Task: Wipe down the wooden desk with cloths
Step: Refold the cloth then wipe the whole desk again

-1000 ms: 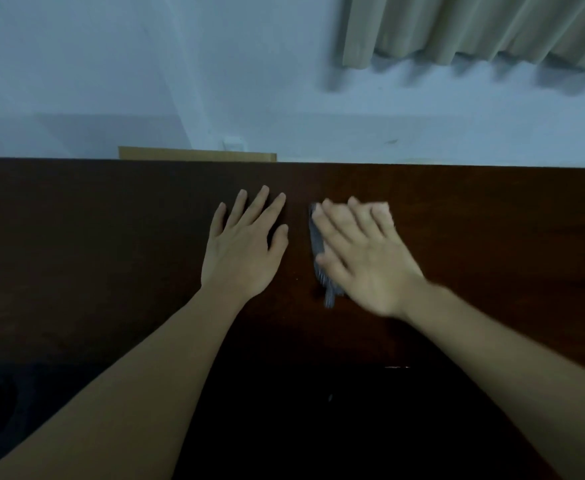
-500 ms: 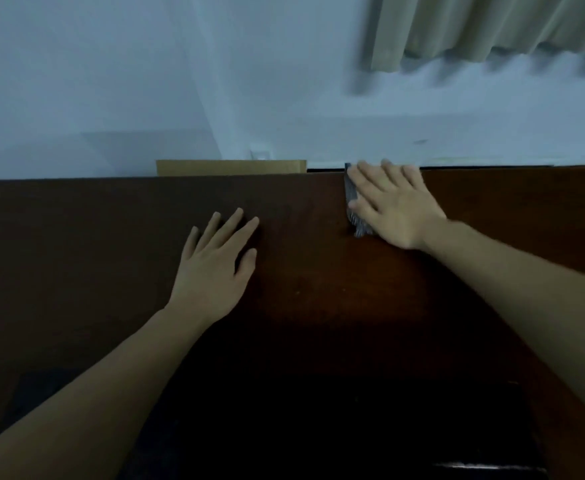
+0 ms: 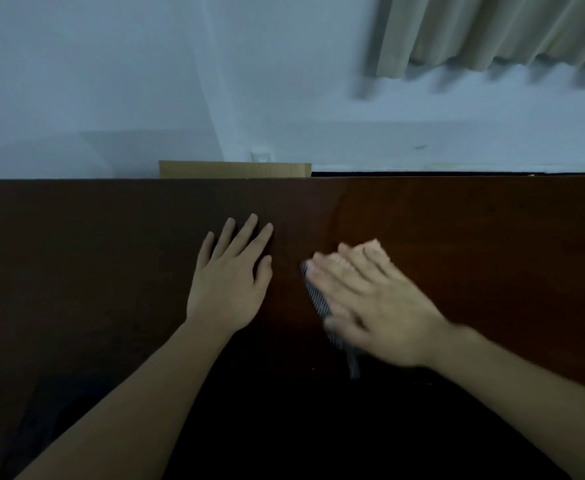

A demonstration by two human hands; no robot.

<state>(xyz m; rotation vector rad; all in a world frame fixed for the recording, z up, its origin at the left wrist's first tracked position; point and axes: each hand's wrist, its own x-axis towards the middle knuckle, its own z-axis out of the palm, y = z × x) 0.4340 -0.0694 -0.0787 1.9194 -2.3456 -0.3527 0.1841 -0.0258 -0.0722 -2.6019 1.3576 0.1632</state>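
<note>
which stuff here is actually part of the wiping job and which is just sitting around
Part of the job:
- desk
- cloth, pressed flat under the right hand
- left hand, resting flat on the desk

Just there:
- cardboard behind the desk's far edge
- curtain
- wall socket

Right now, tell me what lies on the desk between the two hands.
In the head view, only bare dark desk separates the left hand from the grey cloth, which pokes out from under the flat right hand.
</note>
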